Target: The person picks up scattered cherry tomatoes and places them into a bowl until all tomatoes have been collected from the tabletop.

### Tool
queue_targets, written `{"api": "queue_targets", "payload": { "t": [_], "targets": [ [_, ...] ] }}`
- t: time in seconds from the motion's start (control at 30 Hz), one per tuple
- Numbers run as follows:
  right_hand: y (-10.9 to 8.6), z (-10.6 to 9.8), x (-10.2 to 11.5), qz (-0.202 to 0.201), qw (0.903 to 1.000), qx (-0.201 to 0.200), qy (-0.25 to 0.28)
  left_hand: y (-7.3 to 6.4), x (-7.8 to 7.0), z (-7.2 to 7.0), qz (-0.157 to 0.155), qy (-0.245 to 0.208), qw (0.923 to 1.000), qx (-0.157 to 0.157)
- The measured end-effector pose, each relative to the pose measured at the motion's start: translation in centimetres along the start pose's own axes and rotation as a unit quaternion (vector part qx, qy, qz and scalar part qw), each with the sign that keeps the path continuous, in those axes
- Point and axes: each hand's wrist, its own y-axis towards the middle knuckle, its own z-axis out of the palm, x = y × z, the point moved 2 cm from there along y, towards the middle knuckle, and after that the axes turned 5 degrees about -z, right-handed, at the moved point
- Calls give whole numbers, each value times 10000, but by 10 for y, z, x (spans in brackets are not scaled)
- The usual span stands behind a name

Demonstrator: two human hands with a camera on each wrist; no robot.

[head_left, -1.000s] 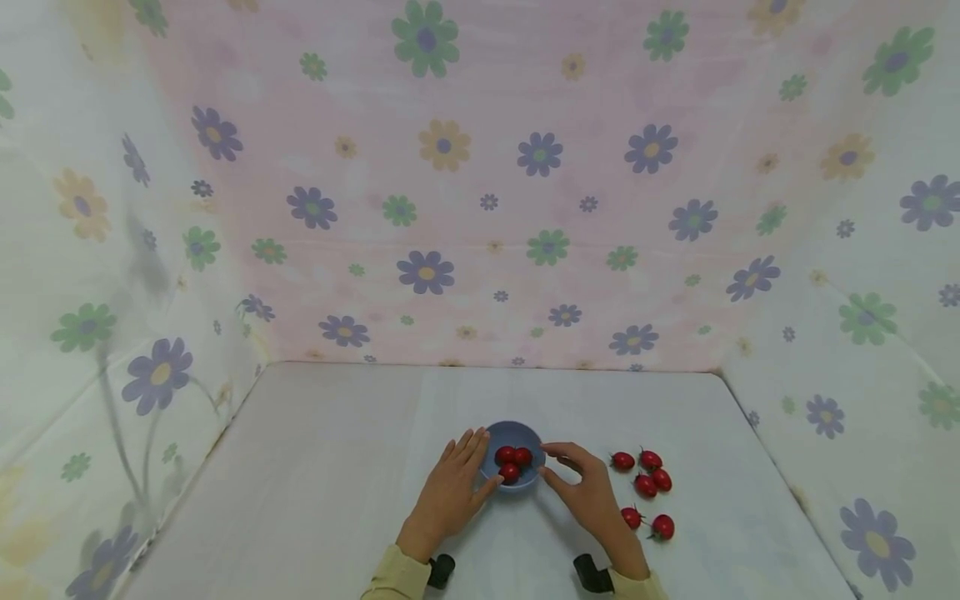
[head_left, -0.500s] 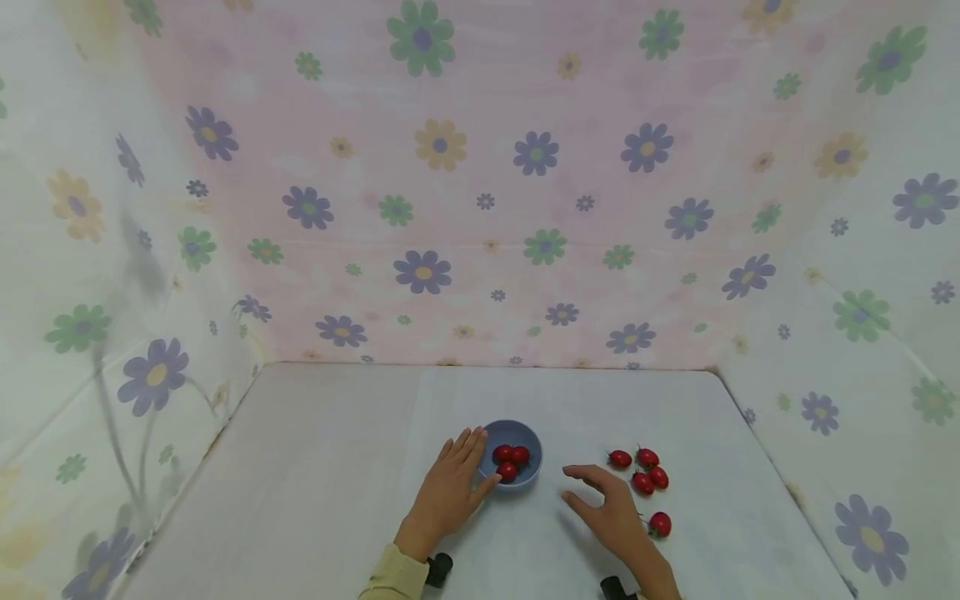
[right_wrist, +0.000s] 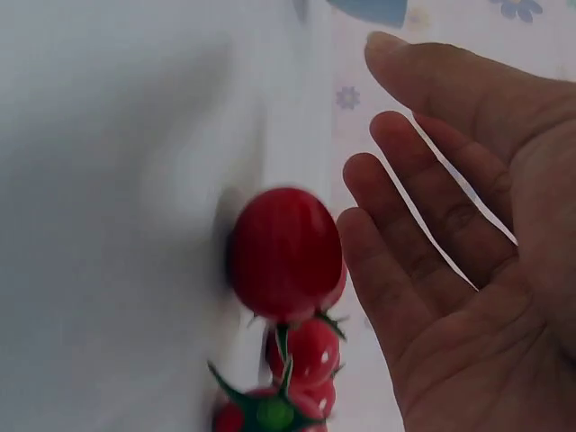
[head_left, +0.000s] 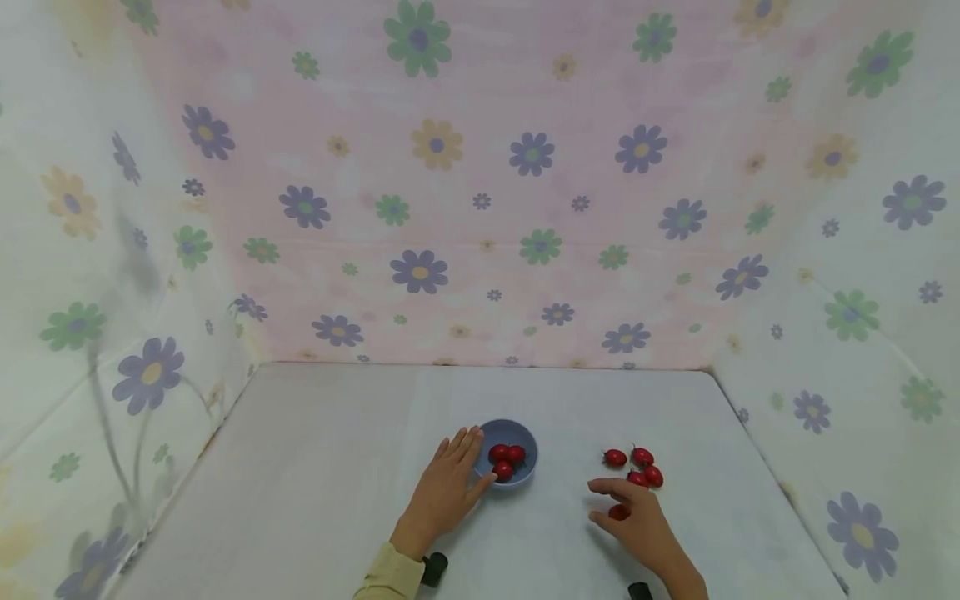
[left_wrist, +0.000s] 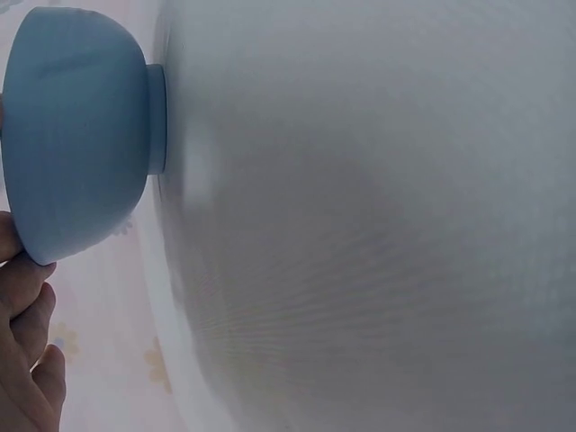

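A small blue bowl [head_left: 507,428] holds three red cherry tomatoes [head_left: 516,454]. My left hand [head_left: 441,487] lies against the bowl's left side, with straight fingers at the rim and the thumb on the near side; in the left wrist view, fingertips [left_wrist: 31,279] touch the rim. To the right, my right hand [head_left: 637,521] hovers over loose cherry tomatoes, its fingers and thumb apart. One cherry tomato [head_left: 619,512] shows in the gap between thumb and fingers. The right wrist view shows that cherry tomato [right_wrist: 286,252] with green stems below it, and nothing gripped in the hand.
Several cherry tomatoes [head_left: 642,456] lie in a loose group beyond my right hand. The white tabletop [head_left: 360,450] is enclosed by flower-printed cloth walls [head_left: 480,275] at the back and sides.
My right hand has left the bowl's right rim and moved right and nearer to me, over the loose tomatoes. The left hand stays against the bowl. The view has shifted slightly.
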Motion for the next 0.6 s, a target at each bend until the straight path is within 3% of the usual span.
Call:
{"api": "queue_targets", "payload": {
  "t": [0.6],
  "targets": [
    [-18,-31,-22,147,9985,-139,-510,0,-1,-1,16,21,10000,-40]
  ]
}}
